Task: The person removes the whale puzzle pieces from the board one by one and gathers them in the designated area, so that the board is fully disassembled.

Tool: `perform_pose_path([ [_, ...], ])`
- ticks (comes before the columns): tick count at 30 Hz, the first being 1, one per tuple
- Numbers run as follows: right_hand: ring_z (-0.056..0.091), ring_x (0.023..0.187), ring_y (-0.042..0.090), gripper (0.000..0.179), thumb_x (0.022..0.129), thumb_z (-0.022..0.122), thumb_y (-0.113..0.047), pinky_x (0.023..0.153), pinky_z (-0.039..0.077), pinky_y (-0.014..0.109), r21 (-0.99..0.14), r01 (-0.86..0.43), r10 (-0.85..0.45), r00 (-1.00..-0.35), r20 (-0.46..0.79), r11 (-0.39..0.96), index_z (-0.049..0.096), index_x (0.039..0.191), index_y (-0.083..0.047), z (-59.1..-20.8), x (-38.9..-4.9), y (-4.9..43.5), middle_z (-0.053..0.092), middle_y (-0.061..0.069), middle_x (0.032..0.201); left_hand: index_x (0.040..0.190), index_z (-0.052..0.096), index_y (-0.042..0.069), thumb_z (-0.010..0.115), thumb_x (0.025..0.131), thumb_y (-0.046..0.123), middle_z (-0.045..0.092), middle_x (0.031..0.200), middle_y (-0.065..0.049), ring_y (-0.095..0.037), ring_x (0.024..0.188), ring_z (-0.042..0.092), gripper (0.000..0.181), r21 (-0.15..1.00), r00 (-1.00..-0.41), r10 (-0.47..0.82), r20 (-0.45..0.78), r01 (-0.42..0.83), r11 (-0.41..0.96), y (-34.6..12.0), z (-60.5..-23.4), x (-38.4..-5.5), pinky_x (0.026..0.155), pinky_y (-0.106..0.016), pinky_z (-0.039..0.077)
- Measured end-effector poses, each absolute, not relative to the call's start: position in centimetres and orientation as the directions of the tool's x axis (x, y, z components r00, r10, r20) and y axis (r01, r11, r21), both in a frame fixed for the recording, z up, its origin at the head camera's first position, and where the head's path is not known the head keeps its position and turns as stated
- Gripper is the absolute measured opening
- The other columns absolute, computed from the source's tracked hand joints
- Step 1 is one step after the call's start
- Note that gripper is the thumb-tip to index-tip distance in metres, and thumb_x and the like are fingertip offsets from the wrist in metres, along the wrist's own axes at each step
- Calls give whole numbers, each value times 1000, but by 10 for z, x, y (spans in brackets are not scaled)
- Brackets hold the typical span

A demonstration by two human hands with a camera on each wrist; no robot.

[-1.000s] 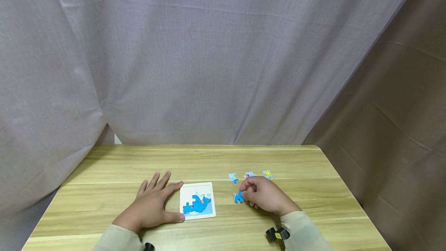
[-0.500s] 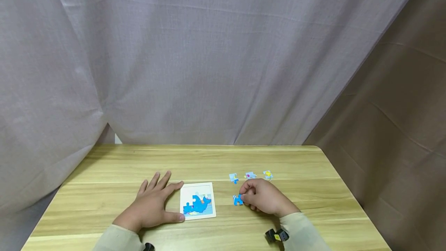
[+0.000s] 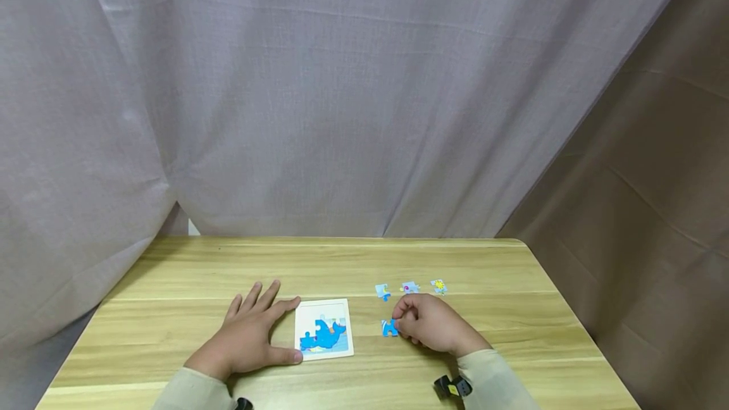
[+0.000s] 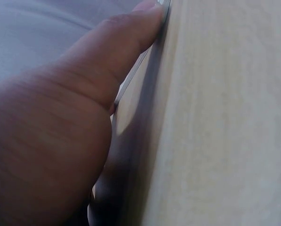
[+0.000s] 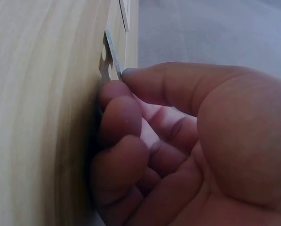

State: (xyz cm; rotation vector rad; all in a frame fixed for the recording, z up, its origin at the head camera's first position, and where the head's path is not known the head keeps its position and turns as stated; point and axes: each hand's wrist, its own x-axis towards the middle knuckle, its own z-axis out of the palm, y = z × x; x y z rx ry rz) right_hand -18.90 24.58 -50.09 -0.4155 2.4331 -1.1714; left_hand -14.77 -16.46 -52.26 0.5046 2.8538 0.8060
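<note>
Against the tray (image 3: 309,315), left hand (image 3: 249,336) lies spread; right hand (image 3: 434,325) pinches a blue piece (image 3: 388,329).

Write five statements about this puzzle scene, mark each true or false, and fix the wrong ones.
1. The right hand pinches a blue jigsaw piece. True.
2. The left hand is well away from the puzzle tray. False: the left hand has its thumb and index finger against two corners of the puzzle tray.
3. Three other jigsaw pieces lie on the table beyond the right hand. True.
4. The puzzle tray is completely filled. False: much of its upper part is bare.
5. In the head view, the piece with a yellow sun-like shape is rightmost of those three. True.
</note>
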Motion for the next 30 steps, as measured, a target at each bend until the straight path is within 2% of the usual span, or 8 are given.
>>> perform_pose_path([
  [9, 60, 61, 9, 7, 106, 77, -17, 54, 49, 24, -780, -117, -426, -881, -204, 615, 73, 106, -10, -503, -189, 247, 69, 0, 73, 168, 54, 38, 86, 76, 86, 24, 187, -18, -59, 172, 13, 109, 528, -935, 354, -37, 282, 801, -165, -525, -148, 129, -86, 8],
  [18, 61, 62, 11, 12, 106, 79, -21, 54, 48, 25, -777, -134, -419, -890, -178, 615, 73, 103, -11, -498, -187, 246, 67, 1, 73, 168, 54, 38, 86, 75, 86, 24, 187, -19, -59, 172, 12, 109, 530, -934, 355, -37, 283, 799, -166, -525, -148, 129, -86, 7],
  [23, 58, 61, 7, 11, 106, 79, -23, 55, 46, 23, -764, -164, -416, -897, -147, 624, 74, 100, -15, -493, -186, 245, 63, -7, 72, 167, 54, 38, 87, 75, 85, 24, 187, -19, -58, 172, 12, 109, 531, -936, 350, -42, 276, 801, -165, -525, -147, 130, -85, 6],
  [30, 60, 70, 5, 9, 107, 79, -26, 61, 51, 24, -696, -288, -441, -896, -46, 657, 74, 99, -24, -479, -185, 235, 68, -10, 85, 167, 54, 37, 87, 75, 85, 25, 187, -19, -59, 172, 12, 109, 523, -937, 346, -41, 275, 807, -164, -524, -148, 130, -85, 6],
])
